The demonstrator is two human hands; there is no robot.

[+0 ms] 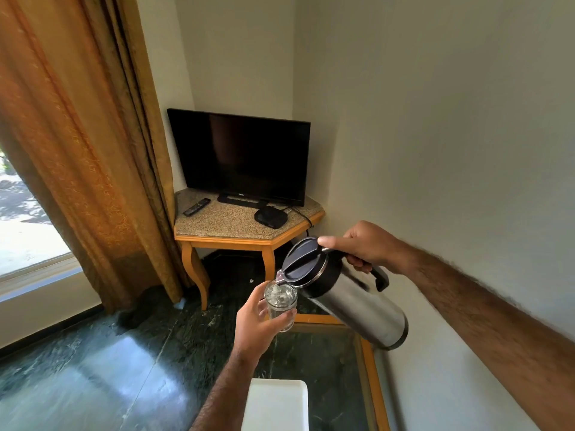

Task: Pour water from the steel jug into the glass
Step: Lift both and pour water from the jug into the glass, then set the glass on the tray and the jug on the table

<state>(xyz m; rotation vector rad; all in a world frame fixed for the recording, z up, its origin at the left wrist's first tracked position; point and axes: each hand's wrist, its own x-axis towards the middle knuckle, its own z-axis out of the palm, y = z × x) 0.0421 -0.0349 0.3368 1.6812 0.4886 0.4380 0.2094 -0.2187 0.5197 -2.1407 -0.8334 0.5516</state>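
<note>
My right hand [368, 245] grips the black handle of the steel jug [357, 303], thumb pressing on its dark lid. The jug is tilted steeply to the left, its spout right above the rim of the glass [281, 301]. My left hand [258, 321] holds the clear glass upright in the air, fingers wrapped around its lower part. Water shows inside the glass, churning near the top. Both are held above the far edge of a glass-topped table [367, 362].
A white tray [275, 405] lies on the glass-topped table below my left arm. A corner table [236, 225] with a TV [242, 157], a remote and a black box stands beyond. An orange curtain [77, 150] hangs at left, a wall close at right.
</note>
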